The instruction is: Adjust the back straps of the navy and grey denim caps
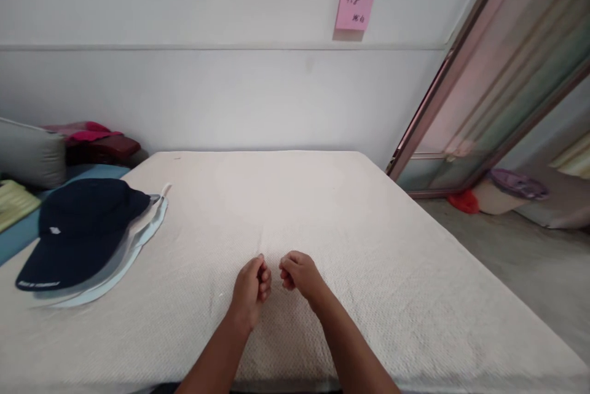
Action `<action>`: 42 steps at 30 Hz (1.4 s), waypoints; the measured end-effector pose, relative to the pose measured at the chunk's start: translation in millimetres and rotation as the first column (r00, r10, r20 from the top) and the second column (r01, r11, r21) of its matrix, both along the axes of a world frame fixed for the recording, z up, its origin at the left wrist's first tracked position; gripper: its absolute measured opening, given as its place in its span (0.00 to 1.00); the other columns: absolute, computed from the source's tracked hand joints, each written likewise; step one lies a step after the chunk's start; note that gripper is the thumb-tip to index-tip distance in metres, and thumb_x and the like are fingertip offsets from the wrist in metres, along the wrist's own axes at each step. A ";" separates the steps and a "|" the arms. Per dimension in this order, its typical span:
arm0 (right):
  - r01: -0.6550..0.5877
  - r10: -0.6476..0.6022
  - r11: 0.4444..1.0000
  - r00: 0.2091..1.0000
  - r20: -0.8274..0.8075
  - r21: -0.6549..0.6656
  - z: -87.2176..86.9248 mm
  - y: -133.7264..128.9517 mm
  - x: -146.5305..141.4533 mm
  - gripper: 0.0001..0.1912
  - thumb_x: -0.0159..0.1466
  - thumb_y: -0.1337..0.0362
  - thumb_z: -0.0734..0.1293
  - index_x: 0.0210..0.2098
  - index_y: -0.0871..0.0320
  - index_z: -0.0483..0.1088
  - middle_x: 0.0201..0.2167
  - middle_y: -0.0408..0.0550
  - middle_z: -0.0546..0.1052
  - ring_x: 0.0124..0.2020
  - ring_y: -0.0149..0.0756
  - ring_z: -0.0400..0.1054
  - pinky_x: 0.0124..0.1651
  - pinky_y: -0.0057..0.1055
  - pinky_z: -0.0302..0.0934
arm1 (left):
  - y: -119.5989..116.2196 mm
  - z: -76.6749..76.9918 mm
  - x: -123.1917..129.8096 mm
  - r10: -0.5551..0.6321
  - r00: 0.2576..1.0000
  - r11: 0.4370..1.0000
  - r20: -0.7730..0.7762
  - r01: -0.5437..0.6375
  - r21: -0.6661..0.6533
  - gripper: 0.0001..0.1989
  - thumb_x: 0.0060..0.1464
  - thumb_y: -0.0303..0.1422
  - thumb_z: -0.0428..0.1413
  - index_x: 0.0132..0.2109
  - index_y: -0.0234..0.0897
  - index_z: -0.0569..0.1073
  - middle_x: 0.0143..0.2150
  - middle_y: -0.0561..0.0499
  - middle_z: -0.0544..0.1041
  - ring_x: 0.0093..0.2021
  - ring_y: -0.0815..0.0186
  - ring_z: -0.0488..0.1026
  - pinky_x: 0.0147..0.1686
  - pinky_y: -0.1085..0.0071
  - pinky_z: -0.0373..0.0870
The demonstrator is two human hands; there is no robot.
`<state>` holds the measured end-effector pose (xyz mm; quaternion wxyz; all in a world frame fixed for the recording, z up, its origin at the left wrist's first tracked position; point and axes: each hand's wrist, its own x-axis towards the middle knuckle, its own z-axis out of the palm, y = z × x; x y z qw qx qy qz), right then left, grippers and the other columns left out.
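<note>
Fingers [265, 287] curl into fists on our left hand [250, 289] and our right hand [299, 272], side by side but apart; we cannot tell whether they touch the pale cloth [405, 295] at the near middle; stacked caps [90, 231], navy one uppermost, lie on it at the left.

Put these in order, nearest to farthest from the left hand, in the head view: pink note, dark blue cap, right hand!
1. Right hand: just right of the left hand.
2. Dark blue cap: off to the left.
3. Pink note: up on the far wall.
</note>
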<state>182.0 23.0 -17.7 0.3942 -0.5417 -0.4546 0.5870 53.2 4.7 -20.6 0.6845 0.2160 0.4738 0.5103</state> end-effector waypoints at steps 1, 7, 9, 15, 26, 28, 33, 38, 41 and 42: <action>0.001 -0.001 1.000 1.000 -0.002 0.003 1.7 -1.7 -0.7 0.06 0.54 0.68 0.59 0.20 0.58 0.61 0.16 0.41 0.68 0.15 0.27 0.61 0.18 0.25 0.50 | -2.0 1.3 0.5 -0.003 1.000 1.000 -0.016 0.003 0.013 0.14 0.50 0.40 0.56 0.26 0.37 0.64 0.17 0.61 0.61 0.14 0.77 0.53 0.15 0.77 0.47; -0.016 0.016 1.000 1.000 -0.010 0.020 9.9 -11.3 -9.2 0.07 0.53 0.68 0.60 0.19 0.58 0.60 0.15 0.40 0.67 0.14 0.26 0.59 0.18 0.25 0.49 | -13.1 12.3 -9.1 -0.018 0.996 0.996 -0.082 0.025 0.088 0.14 0.50 0.42 0.55 0.27 0.37 0.64 0.18 0.60 0.61 0.15 0.77 0.52 0.15 0.77 0.47; -0.024 0.024 0.999 1.000 -0.012 0.030 12.1 -12.2 -13.1 0.07 0.53 0.68 0.60 0.19 0.58 0.60 0.14 0.39 0.66 0.14 0.26 0.58 0.17 0.25 0.49 | -15.5 15.5 -14.6 -0.016 0.994 0.993 -0.104 0.028 0.117 0.14 0.51 0.42 0.54 0.26 0.37 0.64 0.18 0.60 0.61 0.15 0.76 0.52 0.16 0.77 0.48; -0.046 0.048 0.997 0.998 -0.036 0.056 15.0 -9.9 -30.8 0.06 0.53 0.67 0.59 0.20 0.58 0.63 0.15 0.39 0.66 0.14 0.25 0.58 0.17 0.25 0.49 | -21.5 19.6 -33.7 0.027 0.987 0.986 -0.157 0.000 0.169 0.15 0.52 0.42 0.54 0.26 0.37 0.64 0.18 0.59 0.61 0.16 0.76 0.52 0.16 0.77 0.48; -0.114 0.115 0.992 0.993 -0.020 0.044 5.3 -10.7 -66.2 0.07 0.53 0.68 0.60 0.19 0.58 0.61 0.14 0.39 0.66 0.13 0.25 0.58 0.17 0.24 0.50 | -24.3 19.9 -64.8 0.029 0.987 0.987 -0.159 -0.003 0.158 0.16 0.53 0.44 0.53 0.25 0.37 0.64 0.18 0.59 0.60 0.16 0.75 0.52 0.16 0.77 0.49; -0.124 0.124 0.991 0.992 -0.014 0.043 4.8 -9.8 -70.2 0.08 0.54 0.68 0.60 0.19 0.58 0.61 0.14 0.39 0.66 0.13 0.25 0.58 0.17 0.24 0.50 | -23.8 19.1 -67.9 0.027 0.987 0.989 -0.156 -0.004 0.150 0.16 0.53 0.44 0.54 0.25 0.37 0.64 0.17 0.59 0.60 0.16 0.75 0.52 0.16 0.77 0.49; -0.143 0.143 0.989 0.990 -0.003 0.045 6.5 -12.2 -75.3 0.09 0.53 0.70 0.59 0.18 0.57 0.59 0.13 0.39 0.65 0.13 0.25 0.58 0.18 0.24 0.50 | -22.8 18.9 -68.6 0.008 0.990 0.989 -0.140 0.013 0.145 0.17 0.52 0.44 0.54 0.25 0.37 0.64 0.17 0.59 0.60 0.15 0.75 0.52 0.15 0.77 0.47; -0.115 0.116 0.991 0.993 -0.006 0.069 10.3 -15.8 -63.5 0.10 0.54 0.70 0.60 0.17 0.57 0.59 0.13 0.39 0.65 0.13 0.26 0.58 0.18 0.25 0.50 | -21.4 22.0 -57.2 -0.020 0.992 0.987 -0.128 0.040 0.156 0.17 0.53 0.44 0.53 0.24 0.37 0.64 0.16 0.59 0.59 0.15 0.76 0.51 0.15 0.77 0.46; -0.070 0.072 0.993 0.997 -0.023 0.094 16.4 -14.1 -46.7 0.10 0.56 0.65 0.61 0.19 0.58 0.61 0.14 0.39 0.65 0.14 0.26 0.58 0.19 0.25 0.50 | -19.4 27.1 -47.2 -0.022 0.992 0.985 -0.128 0.044 0.166 0.19 0.55 0.46 0.51 0.24 0.37 0.63 0.16 0.59 0.59 0.15 0.76 0.50 0.15 0.77 0.46; -0.051 0.055 0.993 0.998 -0.034 0.106 19.4 -12.9 -40.4 0.12 0.58 0.62 0.60 0.20 0.58 0.62 0.15 0.40 0.65 0.15 0.26 0.57 0.19 0.25 0.50 | -18.5 29.6 -44.3 -0.018 0.992 0.985 -0.126 0.039 0.166 0.20 0.55 0.48 0.50 0.24 0.37 0.63 0.16 0.60 0.58 0.14 0.76 0.49 0.15 0.77 0.46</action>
